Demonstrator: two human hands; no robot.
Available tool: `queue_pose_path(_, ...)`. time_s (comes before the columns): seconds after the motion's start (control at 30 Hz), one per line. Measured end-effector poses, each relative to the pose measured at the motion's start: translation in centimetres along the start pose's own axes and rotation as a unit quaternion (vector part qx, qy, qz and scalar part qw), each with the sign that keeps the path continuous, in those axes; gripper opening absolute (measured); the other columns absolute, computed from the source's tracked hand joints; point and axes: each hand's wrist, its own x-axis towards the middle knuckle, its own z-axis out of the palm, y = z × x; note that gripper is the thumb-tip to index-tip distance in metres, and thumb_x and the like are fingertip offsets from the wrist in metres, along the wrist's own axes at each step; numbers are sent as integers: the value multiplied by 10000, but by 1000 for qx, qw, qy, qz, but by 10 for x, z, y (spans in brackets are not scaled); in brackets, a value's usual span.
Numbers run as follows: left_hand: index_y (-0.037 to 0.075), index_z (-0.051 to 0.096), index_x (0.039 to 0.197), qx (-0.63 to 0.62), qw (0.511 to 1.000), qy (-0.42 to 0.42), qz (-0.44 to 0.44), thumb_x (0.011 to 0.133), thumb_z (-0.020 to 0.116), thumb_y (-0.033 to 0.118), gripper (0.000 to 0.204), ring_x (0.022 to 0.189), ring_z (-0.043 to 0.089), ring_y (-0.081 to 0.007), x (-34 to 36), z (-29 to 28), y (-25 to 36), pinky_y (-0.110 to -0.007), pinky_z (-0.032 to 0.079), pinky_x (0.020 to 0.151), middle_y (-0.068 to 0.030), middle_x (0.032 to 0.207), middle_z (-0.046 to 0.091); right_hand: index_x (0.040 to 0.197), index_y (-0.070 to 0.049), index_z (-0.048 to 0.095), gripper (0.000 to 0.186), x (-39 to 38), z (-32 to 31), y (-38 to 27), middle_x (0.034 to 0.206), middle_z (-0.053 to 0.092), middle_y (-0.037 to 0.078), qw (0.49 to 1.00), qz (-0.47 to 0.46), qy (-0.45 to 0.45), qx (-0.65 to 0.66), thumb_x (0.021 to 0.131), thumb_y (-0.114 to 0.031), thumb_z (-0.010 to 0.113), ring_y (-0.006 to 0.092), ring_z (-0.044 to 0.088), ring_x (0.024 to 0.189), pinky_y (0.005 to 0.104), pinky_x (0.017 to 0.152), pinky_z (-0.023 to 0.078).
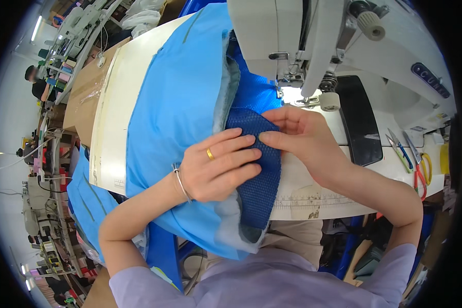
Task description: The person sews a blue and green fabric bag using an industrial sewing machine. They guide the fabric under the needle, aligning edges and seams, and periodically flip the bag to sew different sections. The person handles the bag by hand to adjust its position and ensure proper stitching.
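The left hand (210,167) lies with slightly spread fingers on navy mesh fabric (264,179), while the right hand (315,143) pinches the mesh's edge between thumb and fingers. Mesh and adjoining light-blue fabric (174,87) overhang the white desk (303,179), near the sewing machine (256,31).

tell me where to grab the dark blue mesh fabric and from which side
Probably best pinched by its lower right edge, coming from the right. That edge of the dark blue mesh fabric is uncovered, whereas the left hand reaches over its left side and the right hand is at its upper right corner.
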Motion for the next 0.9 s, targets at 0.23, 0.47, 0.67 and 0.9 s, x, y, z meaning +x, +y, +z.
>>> queue_pose_path(0.23, -20, 706, 1124, 16, 968, -25, -248, 754, 579, -62, 394, 934, 656, -347, 48, 9, -11, -413, 543, 850, -178, 1076, 717, 1037, -50, 652, 207, -13, 0, 14, 1086, 637, 72, 912, -324, 27, -249, 866, 62, 690, 187, 649, 843, 315, 696, 531)
queue_pose_path(0.47, 14, 697, 985, -24, 947, -153, -281, 744, 580, 53, 271, 899, 602, -350, 48, 0, -30, -429, 481, 880, -145, 906, 673, 1002, -60, 667, 240, -20, -21, 23, 1162, 652, 119, 832, -430, -39, -349, 803, 76, 671, 310, 676, 901, 393, 779, 566)
queue_pose_path(0.67, 34, 712, 992, -198, 932, -110, -281, 793, 597, 66, 232, 784, 574, -294, 31, -11, -37, -412, 435, 968, -101, 793, 589, 1052, -22, 689, 320, -14, -41, 29, 1193, 664, 163, 726, -455, 36, -513, 733, -11, 706, 352, 632, 1112, 473, 954, 519)
queue_pose_path(0.9, 83, 755, 980, -36, 954, -169, -243, 860, 733, 112, 125, 793, 602, -249, 46, 2, -32, -372, 429, 838, -47, 803, 630, 918, 26, 700, 243, -28, -24, 46, 1076, 672, 188, 693, -498, -58, -519, 733, -126, 663, 335, 616, 1105, 448, 1019, 490)
